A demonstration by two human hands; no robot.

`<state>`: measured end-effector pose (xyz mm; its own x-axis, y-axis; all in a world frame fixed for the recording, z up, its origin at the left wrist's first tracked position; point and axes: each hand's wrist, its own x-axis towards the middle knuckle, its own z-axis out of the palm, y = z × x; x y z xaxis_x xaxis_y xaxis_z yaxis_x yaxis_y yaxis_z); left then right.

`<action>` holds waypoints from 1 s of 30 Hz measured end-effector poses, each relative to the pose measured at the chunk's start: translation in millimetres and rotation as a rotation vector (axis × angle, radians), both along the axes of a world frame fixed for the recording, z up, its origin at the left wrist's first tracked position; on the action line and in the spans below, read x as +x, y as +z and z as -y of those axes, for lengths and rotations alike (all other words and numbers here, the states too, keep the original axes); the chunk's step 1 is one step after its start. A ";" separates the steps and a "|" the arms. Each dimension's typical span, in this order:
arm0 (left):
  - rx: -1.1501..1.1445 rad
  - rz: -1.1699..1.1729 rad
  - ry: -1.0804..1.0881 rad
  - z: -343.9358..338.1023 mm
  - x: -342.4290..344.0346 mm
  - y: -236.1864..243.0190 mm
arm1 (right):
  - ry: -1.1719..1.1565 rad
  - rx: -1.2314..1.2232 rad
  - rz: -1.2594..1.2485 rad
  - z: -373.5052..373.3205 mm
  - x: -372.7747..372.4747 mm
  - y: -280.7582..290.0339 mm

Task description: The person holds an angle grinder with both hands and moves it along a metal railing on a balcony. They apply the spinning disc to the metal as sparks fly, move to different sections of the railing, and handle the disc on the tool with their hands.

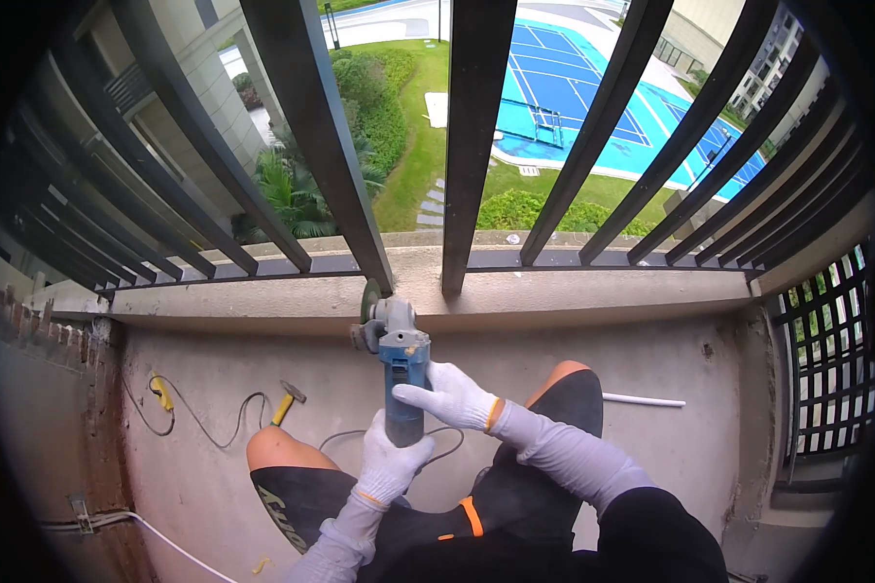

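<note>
A blue and grey angle grinder (396,361) points away from me, its disc (368,299) at the foot of a dark railing bar (374,257) on the concrete ledge (515,296). My left hand (391,464), in a white glove, grips the rear of the grinder's body. In a matching glove, my right hand (449,395) rests against the right side of the same body, fingers spread over it. Both my knees show below, in dark shorts.
Dark metal railing bars (476,136) rise from the ledge, with gardens and a blue sports court far below. On the concrete floor lie a yellow-handled hammer (286,399), a yellow plug with cable (161,394) and a white tube (642,399). A metal grate (826,360) stands right.
</note>
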<state>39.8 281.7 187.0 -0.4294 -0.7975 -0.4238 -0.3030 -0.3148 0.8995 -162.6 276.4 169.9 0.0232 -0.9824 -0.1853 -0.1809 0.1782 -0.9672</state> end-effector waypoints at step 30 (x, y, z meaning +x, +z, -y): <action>-0.359 0.065 -0.171 54.5 -27.3 15.8 | -0.555 -0.021 -0.808 -107.7 -148.7 206.9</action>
<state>12.5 227.2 202.8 -0.5505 -0.8190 -0.1618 -0.3835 0.0760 0.9204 -311.4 384.1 376.8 -0.5691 -0.8188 0.0757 -0.6858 0.4219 -0.5930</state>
